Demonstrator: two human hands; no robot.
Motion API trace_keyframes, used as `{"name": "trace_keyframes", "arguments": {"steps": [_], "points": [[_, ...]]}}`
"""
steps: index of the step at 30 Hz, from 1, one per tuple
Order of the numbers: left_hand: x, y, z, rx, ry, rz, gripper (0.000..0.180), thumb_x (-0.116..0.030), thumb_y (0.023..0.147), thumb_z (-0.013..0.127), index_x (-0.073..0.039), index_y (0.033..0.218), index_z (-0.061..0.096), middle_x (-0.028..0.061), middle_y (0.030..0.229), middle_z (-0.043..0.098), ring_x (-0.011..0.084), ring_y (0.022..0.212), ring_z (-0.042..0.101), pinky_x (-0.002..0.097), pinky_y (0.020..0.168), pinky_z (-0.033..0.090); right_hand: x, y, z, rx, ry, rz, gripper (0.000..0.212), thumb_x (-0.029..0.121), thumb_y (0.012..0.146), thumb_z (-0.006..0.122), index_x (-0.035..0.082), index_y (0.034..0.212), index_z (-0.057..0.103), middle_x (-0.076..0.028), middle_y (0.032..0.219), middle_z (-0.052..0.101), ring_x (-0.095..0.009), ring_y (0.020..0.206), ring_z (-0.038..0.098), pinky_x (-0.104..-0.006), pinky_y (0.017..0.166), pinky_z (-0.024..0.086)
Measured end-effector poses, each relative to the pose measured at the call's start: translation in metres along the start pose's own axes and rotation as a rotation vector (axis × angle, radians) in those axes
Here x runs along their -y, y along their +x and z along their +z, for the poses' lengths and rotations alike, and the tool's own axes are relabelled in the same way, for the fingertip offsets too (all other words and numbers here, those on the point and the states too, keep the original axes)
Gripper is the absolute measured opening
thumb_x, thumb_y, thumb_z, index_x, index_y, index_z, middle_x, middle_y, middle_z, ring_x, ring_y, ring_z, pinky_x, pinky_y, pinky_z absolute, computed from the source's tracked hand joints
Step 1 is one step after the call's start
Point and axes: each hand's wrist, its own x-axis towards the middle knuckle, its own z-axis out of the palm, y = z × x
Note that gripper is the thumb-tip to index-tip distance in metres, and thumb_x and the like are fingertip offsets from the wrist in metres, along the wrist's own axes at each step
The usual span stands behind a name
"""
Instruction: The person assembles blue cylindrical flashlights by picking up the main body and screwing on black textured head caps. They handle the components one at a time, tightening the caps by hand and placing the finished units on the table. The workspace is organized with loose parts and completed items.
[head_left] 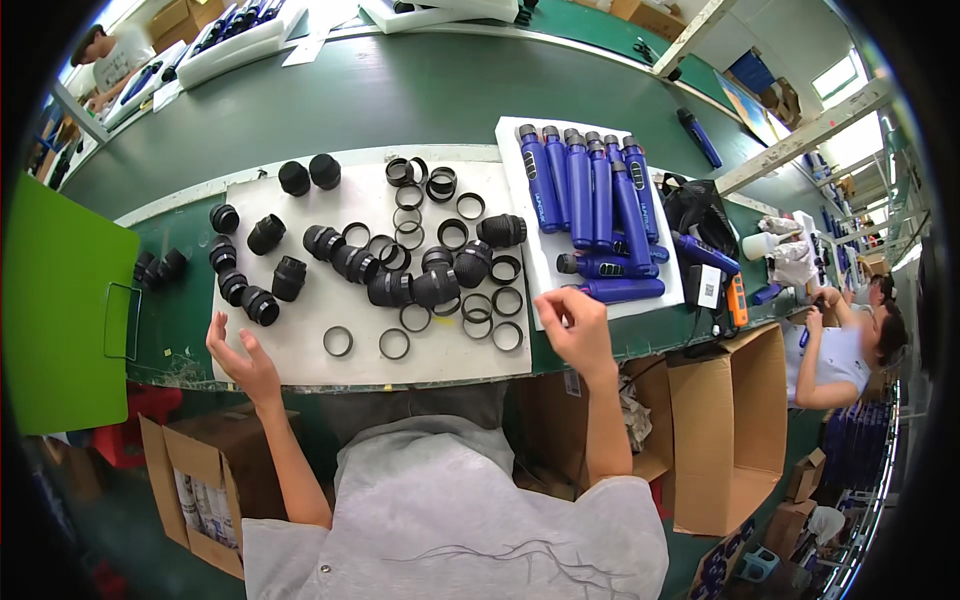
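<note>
Lying near the left fingers (218,338) are black cylinders (260,307)

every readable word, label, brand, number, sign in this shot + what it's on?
Blue tubes: pale lettering along some barrels; wording not copied here.
White label left of the orange device: print too small to read.
Black rings: no text visible.

Long green workbench (430,95), white beam (800,138), bright window (838,77), floor (185,572)
</note>
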Motion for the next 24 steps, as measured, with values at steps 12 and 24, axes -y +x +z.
{"name": "trace_keyframes", "arguments": {"steps": [12, 24], "points": [[0.006, 0.004, 0.008, 0.037, 0.169, -0.027, 0.044, -0.017, 0.097, 0.05, 0.004, 0.135, 0.047, 0.0218, 0.132, 0.051, 0.0348, 0.123, 0.051, 0.0462, 0.107, 0.038, -0.023, 0.077, -0.021, -0.348, -0.526, 0.147, 0.046, 0.032, 0.08, 0.08, 0.001, 0.107, 0.061, -0.012, 0.088, 0.061, -0.028, 0.074, 0.061, -0.0403, 0.071, 0.05], [-0.076, 0.047, 0.025, -0.052, -0.492, 0.252, 0.048, -0.031, 0.097, 0.05, 0.006, 0.127, 0.049, 0.0177, 0.121, 0.057, 0.0271, 0.115, 0.056, 0.0424, 0.104, 0.041, -0.013, 0.133, -0.011, -0.035, -0.797, 0.487, 0.055, 0.048, 0.083, 0.061, -0.006, 0.088, 0.072, -0.027, 0.085, 0.071, -0.044, 0.084, 0.071, -0.05, 0.078, 0.057]]}}
